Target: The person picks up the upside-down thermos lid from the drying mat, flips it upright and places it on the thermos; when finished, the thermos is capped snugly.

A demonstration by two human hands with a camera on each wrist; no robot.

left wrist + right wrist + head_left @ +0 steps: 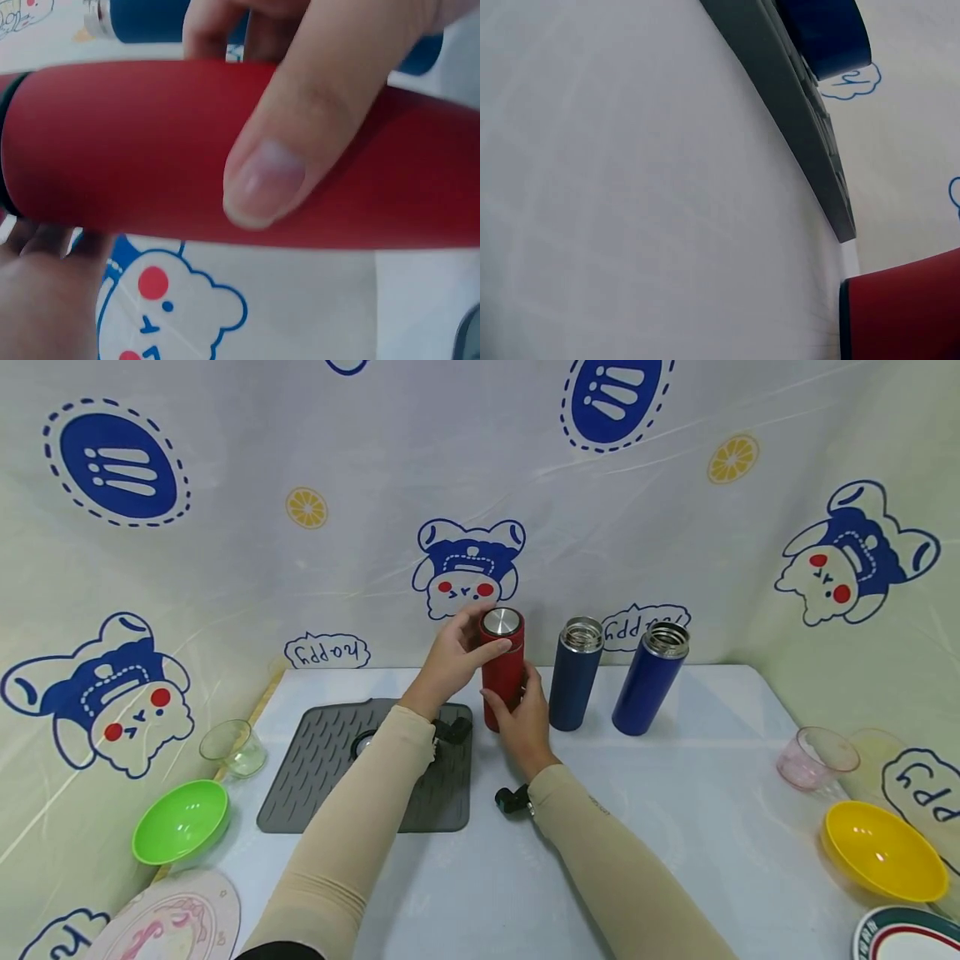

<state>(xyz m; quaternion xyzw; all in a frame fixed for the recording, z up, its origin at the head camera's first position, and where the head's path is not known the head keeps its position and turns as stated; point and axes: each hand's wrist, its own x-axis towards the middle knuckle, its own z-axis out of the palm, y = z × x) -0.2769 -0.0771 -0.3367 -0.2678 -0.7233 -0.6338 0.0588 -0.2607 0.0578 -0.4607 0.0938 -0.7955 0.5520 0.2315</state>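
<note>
A red insulated bottle with a silver-topped lid stands upright at the back middle of the table. My left hand grips it around the lid, thumb across the front. Lower down, my right hand holds the body between thumb and fingers; its thumb lies across the red wall in the left wrist view. To the right stand a dark blue bottle and a brighter blue bottle, both lidless, their silver necks showing. The right wrist view shows the red bottle's dark-edged end but no hand.
Left of the bottle lies a grey ridged mat, bearing a round dark-rimmed thing partly behind my left sleeve. A clear glass, green bowl and pink plate line the left; a pink glass, yellow bowl and plate, the right.
</note>
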